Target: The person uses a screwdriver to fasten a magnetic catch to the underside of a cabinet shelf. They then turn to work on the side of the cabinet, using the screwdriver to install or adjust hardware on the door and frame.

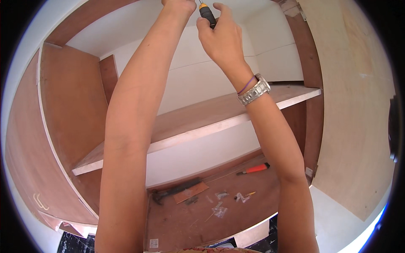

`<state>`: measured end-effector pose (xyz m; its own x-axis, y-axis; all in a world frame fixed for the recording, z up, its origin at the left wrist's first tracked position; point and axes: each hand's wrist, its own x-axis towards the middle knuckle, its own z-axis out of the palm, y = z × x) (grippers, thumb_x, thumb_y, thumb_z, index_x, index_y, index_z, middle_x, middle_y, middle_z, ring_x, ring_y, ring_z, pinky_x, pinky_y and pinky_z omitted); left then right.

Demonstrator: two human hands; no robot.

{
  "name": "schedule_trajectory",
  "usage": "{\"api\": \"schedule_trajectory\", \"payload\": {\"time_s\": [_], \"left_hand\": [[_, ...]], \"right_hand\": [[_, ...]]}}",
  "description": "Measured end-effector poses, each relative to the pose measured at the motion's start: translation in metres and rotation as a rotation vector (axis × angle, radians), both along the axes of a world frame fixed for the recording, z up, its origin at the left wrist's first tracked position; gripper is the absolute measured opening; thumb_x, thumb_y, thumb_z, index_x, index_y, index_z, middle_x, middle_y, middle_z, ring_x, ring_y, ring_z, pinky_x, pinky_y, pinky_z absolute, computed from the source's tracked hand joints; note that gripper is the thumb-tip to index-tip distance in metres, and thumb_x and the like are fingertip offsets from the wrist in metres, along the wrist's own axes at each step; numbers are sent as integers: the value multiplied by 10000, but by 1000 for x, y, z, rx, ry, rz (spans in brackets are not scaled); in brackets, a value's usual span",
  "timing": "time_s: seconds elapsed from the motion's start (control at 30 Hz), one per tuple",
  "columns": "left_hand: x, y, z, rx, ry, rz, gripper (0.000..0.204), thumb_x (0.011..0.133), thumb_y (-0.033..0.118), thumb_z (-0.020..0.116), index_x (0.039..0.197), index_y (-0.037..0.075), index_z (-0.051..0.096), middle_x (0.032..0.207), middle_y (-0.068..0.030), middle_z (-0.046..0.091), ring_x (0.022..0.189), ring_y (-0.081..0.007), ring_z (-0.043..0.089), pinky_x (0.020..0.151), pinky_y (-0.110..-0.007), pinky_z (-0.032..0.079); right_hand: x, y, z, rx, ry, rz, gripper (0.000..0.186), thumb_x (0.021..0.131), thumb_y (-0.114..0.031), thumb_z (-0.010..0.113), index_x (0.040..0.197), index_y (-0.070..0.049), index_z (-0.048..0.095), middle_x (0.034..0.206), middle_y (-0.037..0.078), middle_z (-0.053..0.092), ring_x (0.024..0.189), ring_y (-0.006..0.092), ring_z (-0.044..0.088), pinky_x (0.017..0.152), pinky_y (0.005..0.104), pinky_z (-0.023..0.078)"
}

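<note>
Both arms reach up into an open wooden cabinet. My left hand is at the top edge beside a screwdriver's shaft, with its fingers mostly out of view. My right hand grips the black and yellow handle of the screwdriver with the thumb against it and the index finger raised. The screwdriver's tip is out of view above. A silver watch and a purple band are on my right wrist. A pale-edged shelf crosses the cabinet below my hands.
On the lower board lie a hammer, an orange-handled tool, a small wood piece and several small plastic bags. A cabinet door stands at the left, and a pale plywood panel at the right.
</note>
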<state>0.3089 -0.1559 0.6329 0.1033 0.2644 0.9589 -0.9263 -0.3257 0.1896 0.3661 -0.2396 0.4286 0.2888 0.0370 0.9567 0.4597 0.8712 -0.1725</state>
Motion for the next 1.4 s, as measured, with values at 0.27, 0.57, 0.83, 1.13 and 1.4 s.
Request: {"api": "schedule_trajectory", "payload": {"time_s": [0.27, 0.57, 0.83, 1.13, 1.4], "left_hand": [[0, -3, 1, 1, -13, -22, 203, 952, -124, 529, 1140, -77, 590, 1067, -167, 656, 965, -304, 711, 877, -350, 665], [3, -4, -1, -21, -19, 29, 187, 956, -120, 543, 1129, -78, 601, 1107, -168, 649, 959, -302, 711, 835, -344, 669], [9, -14, -4, -91, -73, -21, 183, 967, -114, 529, 1134, -82, 597, 1116, -162, 640, 956, -290, 700, 835, -339, 672], [9, -10, -1, -66, -63, -16, 195, 987, -109, 499, 1161, -80, 583, 1119, -160, 628, 974, -284, 689, 859, -334, 662], [11, -9, -1, -57, -75, -28, 215, 991, -114, 488, 1190, -91, 567, 1126, -166, 627, 984, -286, 686, 863, -352, 663]], "right_hand": [[3, -2, 6, -6, 90, 307, 403, 955, -202, 622, 1221, 85, 525, 846, 108, 670, 586, 149, 590, 469, 278, 447], [-3, 0, -4, 171, -14, -392, 444, 899, -182, 658, 1226, 95, 541, 814, 171, 687, 630, 268, 665, 564, 384, 523], [0, 6, 7, 60, 111, 219, 382, 896, -155, 632, 1184, 80, 543, 804, 173, 682, 613, 269, 655, 580, 405, 525], [4, 15, 6, 262, 63, -151, 377, 883, -133, 664, 1168, 87, 552, 872, 140, 664, 585, 185, 628, 454, 318, 476], [6, 8, 4, 42, 77, 410, 389, 926, -160, 654, 1169, 108, 512, 937, 237, 666, 674, 315, 698, 528, 413, 544]]}}
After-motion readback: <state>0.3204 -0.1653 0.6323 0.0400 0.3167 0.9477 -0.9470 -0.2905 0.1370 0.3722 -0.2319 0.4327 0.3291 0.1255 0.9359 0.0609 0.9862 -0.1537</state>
